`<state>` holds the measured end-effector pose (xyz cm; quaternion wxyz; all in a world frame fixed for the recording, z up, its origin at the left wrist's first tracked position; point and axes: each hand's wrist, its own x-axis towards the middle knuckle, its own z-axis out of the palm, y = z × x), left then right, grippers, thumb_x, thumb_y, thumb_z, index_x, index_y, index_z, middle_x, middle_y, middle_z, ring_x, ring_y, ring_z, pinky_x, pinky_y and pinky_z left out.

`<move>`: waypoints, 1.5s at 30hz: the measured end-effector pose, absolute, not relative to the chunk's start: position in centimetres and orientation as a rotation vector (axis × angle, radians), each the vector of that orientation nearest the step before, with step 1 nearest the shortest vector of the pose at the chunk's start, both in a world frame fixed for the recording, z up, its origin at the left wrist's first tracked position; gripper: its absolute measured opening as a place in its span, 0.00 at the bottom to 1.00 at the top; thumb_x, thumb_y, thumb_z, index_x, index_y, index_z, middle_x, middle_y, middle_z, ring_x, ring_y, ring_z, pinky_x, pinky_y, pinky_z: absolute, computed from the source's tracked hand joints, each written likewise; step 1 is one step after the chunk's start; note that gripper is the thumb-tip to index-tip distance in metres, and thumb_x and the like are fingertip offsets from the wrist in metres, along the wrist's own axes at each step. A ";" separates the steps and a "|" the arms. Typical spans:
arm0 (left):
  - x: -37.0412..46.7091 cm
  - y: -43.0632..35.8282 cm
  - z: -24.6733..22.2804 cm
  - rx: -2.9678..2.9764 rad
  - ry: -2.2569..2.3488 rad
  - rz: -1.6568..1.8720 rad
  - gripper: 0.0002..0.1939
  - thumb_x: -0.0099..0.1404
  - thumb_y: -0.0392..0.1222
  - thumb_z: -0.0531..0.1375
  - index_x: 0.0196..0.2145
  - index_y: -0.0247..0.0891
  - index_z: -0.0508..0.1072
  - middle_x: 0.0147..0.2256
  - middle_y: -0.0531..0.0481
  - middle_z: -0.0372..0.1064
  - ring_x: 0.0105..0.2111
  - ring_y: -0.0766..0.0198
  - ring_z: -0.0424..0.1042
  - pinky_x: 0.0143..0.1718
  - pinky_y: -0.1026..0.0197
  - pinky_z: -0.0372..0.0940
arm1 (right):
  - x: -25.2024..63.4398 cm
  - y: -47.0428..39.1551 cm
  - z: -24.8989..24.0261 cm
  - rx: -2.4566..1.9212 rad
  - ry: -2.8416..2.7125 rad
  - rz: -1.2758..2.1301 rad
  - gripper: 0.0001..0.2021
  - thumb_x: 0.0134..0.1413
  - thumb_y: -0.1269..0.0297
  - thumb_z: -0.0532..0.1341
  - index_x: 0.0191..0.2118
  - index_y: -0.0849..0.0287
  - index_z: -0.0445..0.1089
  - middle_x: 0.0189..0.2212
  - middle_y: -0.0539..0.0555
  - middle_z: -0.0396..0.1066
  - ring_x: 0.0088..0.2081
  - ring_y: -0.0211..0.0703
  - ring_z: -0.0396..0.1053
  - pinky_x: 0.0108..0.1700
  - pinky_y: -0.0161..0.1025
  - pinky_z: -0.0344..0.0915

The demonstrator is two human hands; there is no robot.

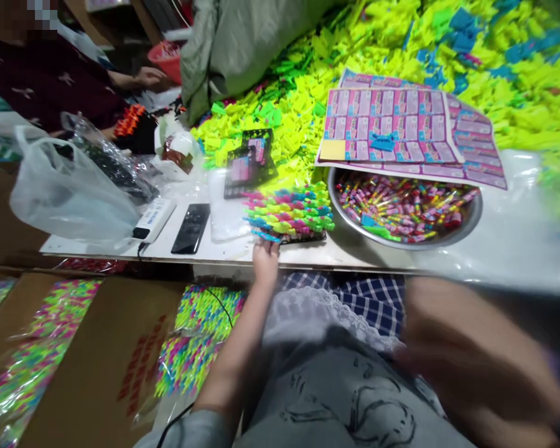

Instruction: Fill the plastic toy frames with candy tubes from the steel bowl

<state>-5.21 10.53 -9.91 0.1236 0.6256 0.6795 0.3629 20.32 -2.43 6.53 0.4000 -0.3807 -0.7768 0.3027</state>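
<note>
My left hand (266, 256) is at the table's front edge, its fingers closed against the near side of a stack of small plastic pieces (294, 211) in pink, yellow, green and blue. Beneath that stack a dark card or tray (308, 238) shows at its front edge. Motion smears my right arm and hand (429, 354), low on the right beside my lap and away from the table; its fingers cannot be made out. Behind the stack lie two black printed cards (256, 152), partly over a pile of clear plastic bags (226, 218).
A metal bowl (406, 239) holds many small wrapped items, partly covered by printed label sheets (387, 124). Yellow-green plastic pieces (364, 43) heap behind. A phone (191, 229), white device (156, 218) and plastic bag (70, 193) lie left. Another person's hand (149, 76) is at the far left.
</note>
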 end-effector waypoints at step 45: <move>-3.9 -1.3 -13.2 1.611 1.272 0.984 0.11 0.51 0.41 0.53 0.13 0.44 0.64 0.18 0.49 0.61 0.24 0.57 0.64 0.29 0.54 0.62 | 25.6 6.7 -0.7 -1.595 -1.636 0.160 0.09 0.55 0.62 0.56 0.36 0.57 0.72 0.37 0.56 0.72 0.42 0.48 0.65 0.46 0.47 0.57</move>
